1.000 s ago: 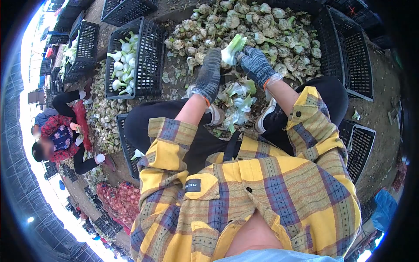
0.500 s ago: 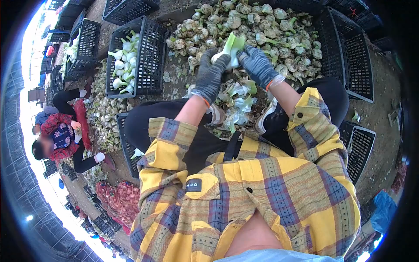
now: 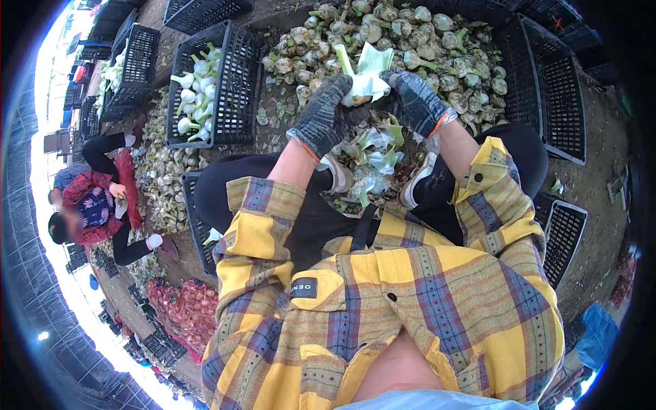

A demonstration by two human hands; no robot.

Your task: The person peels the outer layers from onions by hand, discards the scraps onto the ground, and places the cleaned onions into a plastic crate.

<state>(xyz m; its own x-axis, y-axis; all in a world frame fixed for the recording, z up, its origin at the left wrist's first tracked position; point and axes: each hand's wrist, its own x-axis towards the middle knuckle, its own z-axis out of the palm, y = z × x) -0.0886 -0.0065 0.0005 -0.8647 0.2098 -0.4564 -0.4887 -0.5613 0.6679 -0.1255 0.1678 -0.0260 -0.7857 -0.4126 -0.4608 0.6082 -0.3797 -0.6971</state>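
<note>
A fresh garlic bulb [image 3: 361,90] with a green stem and a wide, loosened leaf sheath is held up between both hands. My left hand [image 3: 321,115], in a dark grey striped glove, is closed on its left side. My right hand [image 3: 415,102], gloved alike, grips the pale sheath on the right, which is spread out from the stem. The fingers partly hide the bulb. Below the hands, a small pile of stripped garlic leaves [image 3: 384,161] lies on the ground between my shoes. A large heap of unpeeled garlic [image 3: 427,48] spreads just beyond them.
At the left, a black crate [image 3: 236,102] holds clean white garlic bulbs. Another black crate [image 3: 557,99] stands at the right. Further left, a person in a red patterned top [image 3: 96,208] sits by more garlic, near filled red net bags [image 3: 184,307].
The garlic has turned in my hands, and its outer leaf sheath has been pulled wide away from the stem. Both hands have rotated, with the wrists a little lower.
</note>
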